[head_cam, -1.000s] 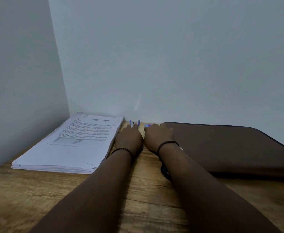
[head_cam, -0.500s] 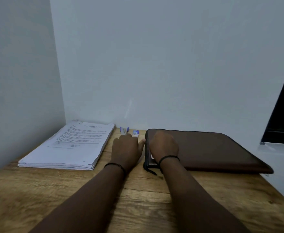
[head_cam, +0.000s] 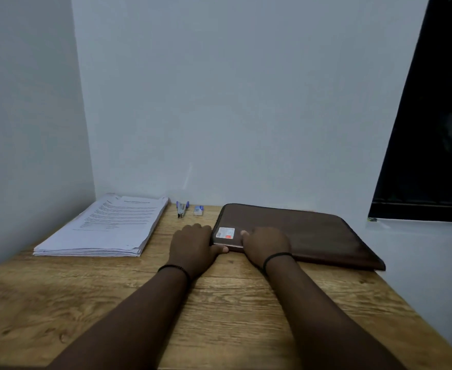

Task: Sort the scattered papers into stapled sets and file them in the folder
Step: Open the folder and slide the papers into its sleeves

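Forearms bare, no sleeves seen. Thin black band worn on left wrist (head_cam: 173, 268); another on right wrist (head_cam: 276, 256).

folder (head_cam: 299, 231) brown | papers (head_cam: 107, 228) white | stapler (head_cam: 182, 209) blue | table (head_cam: 219, 311) wood-grain

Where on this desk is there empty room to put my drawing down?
The wide bare front of the wooden desk, on either side of the forearms, is free. The back is crowded: white paper stack, small blue-handled stapler and little staple box, then the left hand and right hand at the brown zip folder.
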